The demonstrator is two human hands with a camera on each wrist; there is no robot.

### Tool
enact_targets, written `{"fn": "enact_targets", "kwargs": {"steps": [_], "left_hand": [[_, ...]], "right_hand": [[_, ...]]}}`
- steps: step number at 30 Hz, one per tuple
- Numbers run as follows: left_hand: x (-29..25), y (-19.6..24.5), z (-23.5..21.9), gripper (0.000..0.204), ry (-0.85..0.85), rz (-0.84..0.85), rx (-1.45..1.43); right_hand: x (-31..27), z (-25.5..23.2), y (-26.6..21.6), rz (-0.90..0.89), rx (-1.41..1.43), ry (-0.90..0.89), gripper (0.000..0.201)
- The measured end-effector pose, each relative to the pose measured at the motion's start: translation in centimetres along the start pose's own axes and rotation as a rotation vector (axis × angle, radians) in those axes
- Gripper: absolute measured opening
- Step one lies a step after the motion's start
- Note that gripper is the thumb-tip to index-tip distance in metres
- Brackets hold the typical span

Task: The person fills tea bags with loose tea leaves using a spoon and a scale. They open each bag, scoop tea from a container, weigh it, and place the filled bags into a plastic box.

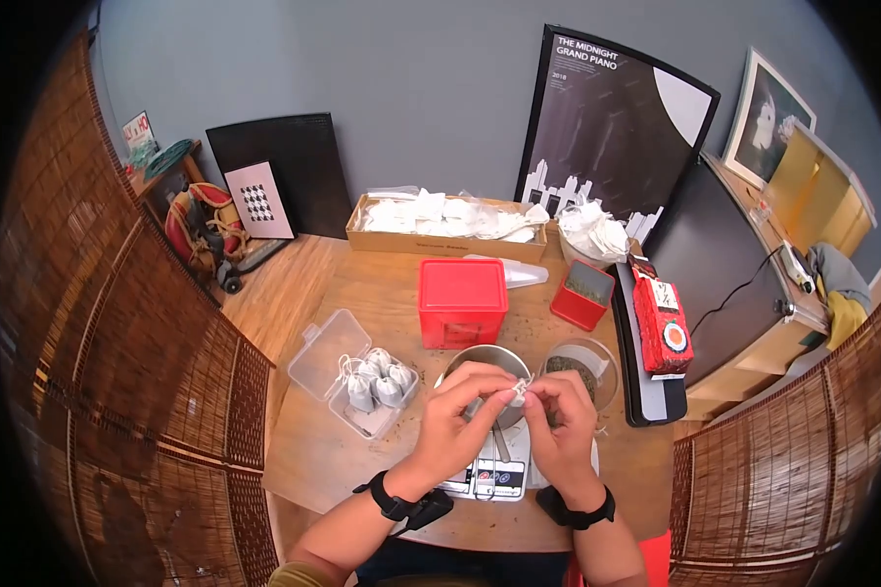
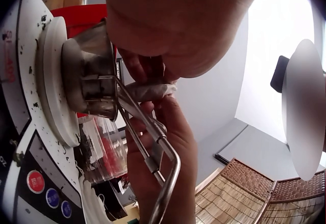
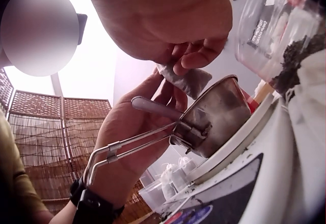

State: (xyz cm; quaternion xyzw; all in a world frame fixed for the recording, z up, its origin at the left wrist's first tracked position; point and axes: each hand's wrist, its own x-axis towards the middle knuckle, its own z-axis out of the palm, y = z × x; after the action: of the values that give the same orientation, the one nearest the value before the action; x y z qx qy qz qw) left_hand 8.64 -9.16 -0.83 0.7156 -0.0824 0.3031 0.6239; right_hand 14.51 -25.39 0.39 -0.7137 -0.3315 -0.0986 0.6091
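In the head view my left hand [image 1: 455,421] and right hand [image 1: 563,426] meet over a steel pot [image 1: 482,358]. Between them, thumbs and fingers of both hands pinch the top of a small white pouch [image 1: 519,391]. The right wrist view shows the pouch [image 3: 191,83] bulging with dark contents, its lower end hanging beside the pot's rim. The pot, with folding wire handles, stands on a white digital scale [image 1: 507,481]. A spoon [image 3: 153,107] leans out of the pot. Dark leaf crumbs dot the scale.
Left of the pot, an opened clear plastic box [image 1: 377,428] holds several filled pouches [image 1: 387,389]. A clear jar of dried leaves [image 1: 607,377] is at right. Behind stand a red tin [image 1: 462,293], a smaller red tin [image 1: 578,308], and a cardboard box [image 1: 445,245] of white pouches.
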Motion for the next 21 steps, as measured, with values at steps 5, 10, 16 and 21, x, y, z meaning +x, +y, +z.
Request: {"fn": "enact_targets", "kwargs": {"steps": [5, 10, 16, 21], "left_hand": [[0.0, 0.2, 0.0, 0.012, 0.013, -0.023, -0.071], [-0.1, 0.6, 0.2, 0.012, 0.034, -0.102, -0.144], [-0.2, -0.1, 0.2, 0.017, 0.124, -0.153, -0.42], [-0.2, -0.1, 0.0, 0.023, 0.119, -0.219, -0.6]], "right_hand": [[-0.9, 0.2, 0.9, 0.14, 0.259, 0.059, 0.013], [-1.1, -0.3, 1.4, 0.144, 0.228, 0.042, 0.019], [0.5, -0.8, -0.3, 0.178, 0.343, -0.049, 0.037], [0.5, -1.6, 0.4, 0.34, 0.532, -0.153, 0.043]]}}
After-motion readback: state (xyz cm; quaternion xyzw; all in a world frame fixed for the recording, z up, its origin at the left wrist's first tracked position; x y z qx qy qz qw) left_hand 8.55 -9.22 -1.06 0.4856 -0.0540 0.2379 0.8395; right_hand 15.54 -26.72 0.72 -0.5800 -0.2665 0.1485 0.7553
